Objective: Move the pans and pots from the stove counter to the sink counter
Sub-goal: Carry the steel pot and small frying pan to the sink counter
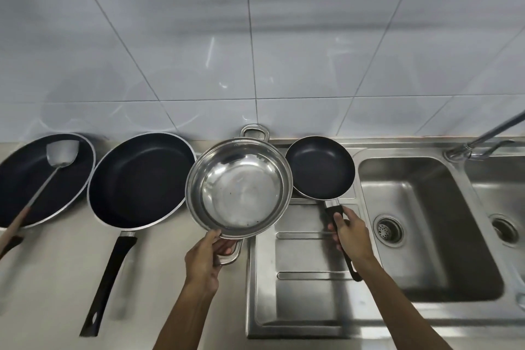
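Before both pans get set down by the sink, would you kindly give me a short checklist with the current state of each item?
1. Left hand closed on the near handle of the steel pot: ok.
2. Right hand wrapped around the handle of the small black pan: ok.
3. Steel pot and small pan empty: ok, apart from a few dark specks in the pot.
4. Drainboard in front of the hands free for setting down: ok.
5. Steel pot clear of the large frying pan: cannot tell, their rims look very close.
6. Whether either pan is already resting on the surface: cannot tell.
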A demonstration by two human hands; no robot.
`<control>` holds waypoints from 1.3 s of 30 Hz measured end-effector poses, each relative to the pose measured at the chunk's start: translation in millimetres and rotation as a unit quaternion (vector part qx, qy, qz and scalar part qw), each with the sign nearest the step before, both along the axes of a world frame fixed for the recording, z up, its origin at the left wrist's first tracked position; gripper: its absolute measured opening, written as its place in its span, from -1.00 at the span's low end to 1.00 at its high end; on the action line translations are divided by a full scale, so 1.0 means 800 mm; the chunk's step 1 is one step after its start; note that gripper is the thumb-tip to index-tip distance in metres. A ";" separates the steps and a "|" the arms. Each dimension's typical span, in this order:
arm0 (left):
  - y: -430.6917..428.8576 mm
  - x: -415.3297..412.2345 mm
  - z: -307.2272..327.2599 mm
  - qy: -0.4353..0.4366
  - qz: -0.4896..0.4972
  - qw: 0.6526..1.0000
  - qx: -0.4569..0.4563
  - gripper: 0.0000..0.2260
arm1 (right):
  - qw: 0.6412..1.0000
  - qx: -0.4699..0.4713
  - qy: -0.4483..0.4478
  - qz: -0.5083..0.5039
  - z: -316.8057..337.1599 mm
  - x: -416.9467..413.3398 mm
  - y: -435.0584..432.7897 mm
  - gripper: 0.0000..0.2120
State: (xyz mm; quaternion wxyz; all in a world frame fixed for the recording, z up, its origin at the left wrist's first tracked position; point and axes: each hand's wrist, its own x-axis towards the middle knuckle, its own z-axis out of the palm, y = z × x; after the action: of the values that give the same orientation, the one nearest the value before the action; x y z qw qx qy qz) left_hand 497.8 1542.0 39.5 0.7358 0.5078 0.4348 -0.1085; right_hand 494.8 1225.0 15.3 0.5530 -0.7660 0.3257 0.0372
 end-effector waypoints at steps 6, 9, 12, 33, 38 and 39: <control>0.001 0.002 0.002 -0.011 0.013 1.000 -0.006 -0.79 | 1.000 -0.003 0.009 0.004 0.000 0.010 -0.001 -0.72; 0.003 0.002 0.003 -0.022 0.010 1.000 -0.010 -0.79 | 1.000 0.000 0.007 0.007 0.000 0.011 -0.002 -0.77; 0.003 0.000 0.006 -0.027 0.009 1.000 -0.013 -0.75 | 1.000 0.000 0.005 0.008 0.001 0.011 -0.001 -0.83; -0.052 -0.135 0.028 -0.026 -0.060 0.998 0.002 -0.79 | 0.997 0.014 0.002 0.074 0.017 -0.120 -0.044 -0.82; -0.129 -0.187 0.038 -0.057 -0.167 0.970 0.167 -0.81 | 0.990 -0.039 -0.008 0.137 0.028 -0.165 -0.069 -0.78; -0.149 -0.197 0.041 -0.074 -0.213 0.952 0.208 -0.80 | 0.984 -0.071 -0.013 0.161 0.031 -0.177 -0.078 -0.78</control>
State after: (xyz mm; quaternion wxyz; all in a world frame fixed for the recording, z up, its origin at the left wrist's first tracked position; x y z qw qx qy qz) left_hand 339.8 1423.0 72.3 0.6036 0.7372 0.2735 -0.1320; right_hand 353.2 1162.4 40.3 0.4882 -0.8461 0.1928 0.0927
